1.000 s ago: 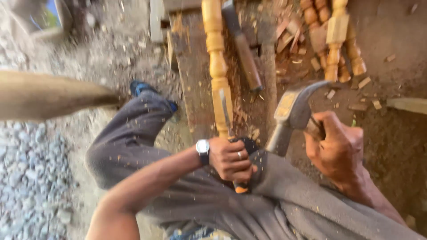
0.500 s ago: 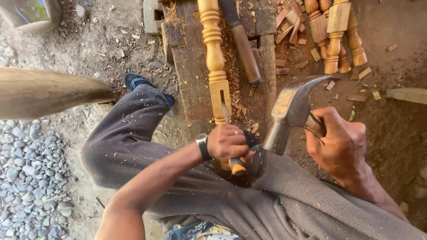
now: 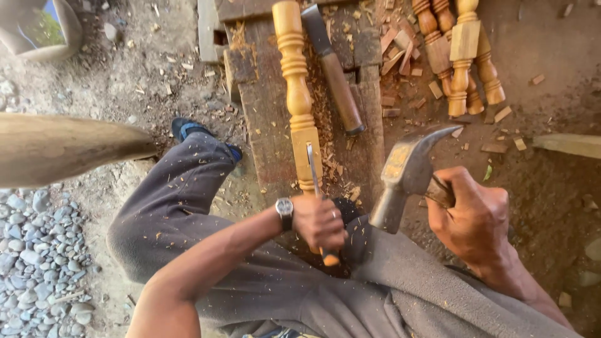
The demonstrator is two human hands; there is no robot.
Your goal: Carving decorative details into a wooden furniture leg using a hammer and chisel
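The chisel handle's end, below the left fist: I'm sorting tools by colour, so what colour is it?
Orange, seen in the head view on the chisel gripped by the left hand.

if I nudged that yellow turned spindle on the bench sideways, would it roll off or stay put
The yellow turned spindle would probably stay put: its near end is square-sectioned and lies flat on the plank bench. The rounded, beaded upper part might rock a little. It looks like solid, stiff wood, and the left hand holding the chisel presses near its end.
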